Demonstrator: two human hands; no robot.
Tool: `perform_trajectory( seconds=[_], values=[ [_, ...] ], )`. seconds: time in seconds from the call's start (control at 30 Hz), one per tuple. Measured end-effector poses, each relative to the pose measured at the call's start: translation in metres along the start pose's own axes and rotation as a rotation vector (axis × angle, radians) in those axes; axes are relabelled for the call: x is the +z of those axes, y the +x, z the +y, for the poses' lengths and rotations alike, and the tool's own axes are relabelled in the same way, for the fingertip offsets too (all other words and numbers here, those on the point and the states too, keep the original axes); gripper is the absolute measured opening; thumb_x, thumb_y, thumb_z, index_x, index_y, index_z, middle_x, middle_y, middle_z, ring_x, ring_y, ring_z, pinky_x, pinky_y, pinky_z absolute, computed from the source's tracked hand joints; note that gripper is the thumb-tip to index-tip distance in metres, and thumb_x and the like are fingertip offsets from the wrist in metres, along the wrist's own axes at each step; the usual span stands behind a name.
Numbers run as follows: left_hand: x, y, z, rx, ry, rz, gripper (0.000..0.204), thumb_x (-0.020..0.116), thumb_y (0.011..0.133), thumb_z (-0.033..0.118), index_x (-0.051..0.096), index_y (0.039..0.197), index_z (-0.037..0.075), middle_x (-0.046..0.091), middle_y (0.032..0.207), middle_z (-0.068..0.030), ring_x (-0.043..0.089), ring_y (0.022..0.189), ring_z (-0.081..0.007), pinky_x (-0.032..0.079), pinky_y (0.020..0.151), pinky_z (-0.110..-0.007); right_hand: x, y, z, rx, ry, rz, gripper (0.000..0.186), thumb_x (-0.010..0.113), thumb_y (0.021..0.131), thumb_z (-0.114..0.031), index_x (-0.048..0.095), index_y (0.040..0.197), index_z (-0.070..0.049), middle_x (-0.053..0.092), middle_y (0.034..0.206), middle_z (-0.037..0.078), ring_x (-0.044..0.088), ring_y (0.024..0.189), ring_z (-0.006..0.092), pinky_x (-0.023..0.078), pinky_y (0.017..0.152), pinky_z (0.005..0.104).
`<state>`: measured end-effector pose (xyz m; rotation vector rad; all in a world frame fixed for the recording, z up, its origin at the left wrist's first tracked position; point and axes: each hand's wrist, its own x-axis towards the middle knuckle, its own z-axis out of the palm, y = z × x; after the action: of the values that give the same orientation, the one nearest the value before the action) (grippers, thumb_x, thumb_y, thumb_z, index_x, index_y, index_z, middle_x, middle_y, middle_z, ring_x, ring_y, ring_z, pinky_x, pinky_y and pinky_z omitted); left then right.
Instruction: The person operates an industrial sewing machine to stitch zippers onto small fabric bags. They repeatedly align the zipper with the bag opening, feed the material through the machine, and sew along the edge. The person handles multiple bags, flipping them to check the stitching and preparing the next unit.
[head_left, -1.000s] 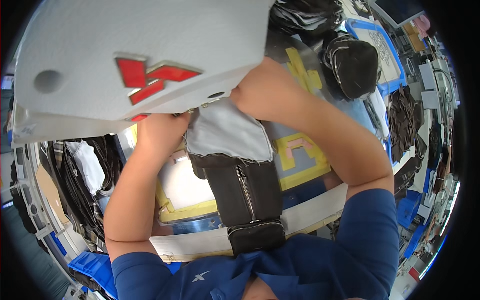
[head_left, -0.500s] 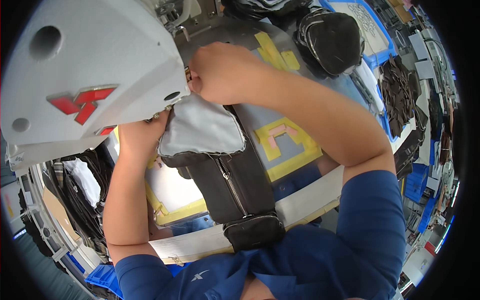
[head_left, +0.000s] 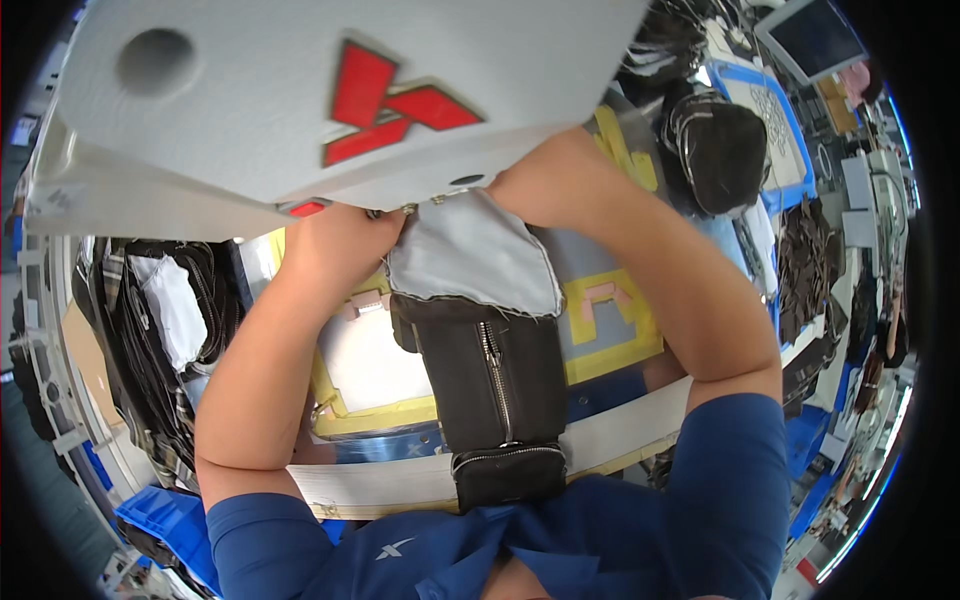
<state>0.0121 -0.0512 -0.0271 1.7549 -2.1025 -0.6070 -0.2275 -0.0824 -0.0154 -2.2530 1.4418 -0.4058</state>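
The black zippered piece [head_left: 540, 385] lies across the near edge of the surface [head_left: 625, 442]; its grey lining [head_left: 475, 255] extends under the machine head [head_left: 240, 110]. The left hand [head_left: 345, 242] and right hand [head_left: 555, 182] flank the lining's far end; their fingers are hidden, so finger state cannot be determined. A black pouch [head_left: 728, 158] lies toward the surface's far right corner.
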Motion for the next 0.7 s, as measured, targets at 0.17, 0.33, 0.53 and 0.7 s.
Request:
perform_trajectory(
  seconds=[0.17, 0.33, 0.53, 0.7],
  values=[
    [0.008, -0.004, -0.007, -0.036, 0.009, 0.042, 0.026, 0.080, 0.089, 0.013, 0.078, 0.114, 0.004, 0.077, 0.094, -0.0099, 0.068, 0.076, -0.0223, 0.055, 0.072, -0.036, 0.003, 0.000, 0.002, -0.019, 0.010, 0.052, 0.029, 0.072, 0.095, -0.030, 0.080, 0.095, -0.002, 0.078, 0.096, 0.023, 0.074, 0.099, 0.0453, 0.059, 0.087, 0.0545],
    [0.005, -0.002, 0.001, -0.101, -0.092, -0.020, 0.028, 0.080, 0.089, 0.013, 0.078, 0.114, 0.004, 0.078, 0.097, -0.0111, 0.072, 0.083, -0.0237, 0.057, 0.077, -0.037, -0.008, -0.009, 0.002, 0.052, 0.028, 0.061, 0.030, 0.074, 0.094, -0.031, 0.080, 0.093, -0.002, 0.078, 0.093, 0.023, 0.074, 0.095, 0.0460, 0.058, 0.086, 0.0536],
    [0.010, -0.004, -0.006, 0.081, -0.105, 0.088, 0.030, 0.081, 0.088, 0.012, 0.078, 0.116, 0.005, 0.080, 0.102, -0.0112, 0.074, 0.089, -0.0245, 0.058, 0.080, -0.037, -0.010, -0.007, 0.000, 0.047, -0.032, 0.023, 0.029, 0.074, 0.095, -0.028, 0.081, 0.093, -0.001, 0.077, 0.090, 0.024, 0.075, 0.095, 0.0455, 0.059, 0.086, 0.0539],
    [0.004, -0.004, 0.001, 0.012, -0.119, 0.041, 0.030, 0.082, 0.088, 0.012, 0.078, 0.117, 0.005, 0.079, 0.102, -0.0106, 0.074, 0.089, -0.0247, 0.058, 0.081, -0.037, -0.009, -0.006, 0.000, 0.062, -0.020, 0.016, 0.029, 0.074, 0.095, -0.029, 0.081, 0.094, -0.001, 0.078, 0.091, 0.024, 0.075, 0.095, 0.0451, 0.059, 0.087, 0.0535]
  ],
)
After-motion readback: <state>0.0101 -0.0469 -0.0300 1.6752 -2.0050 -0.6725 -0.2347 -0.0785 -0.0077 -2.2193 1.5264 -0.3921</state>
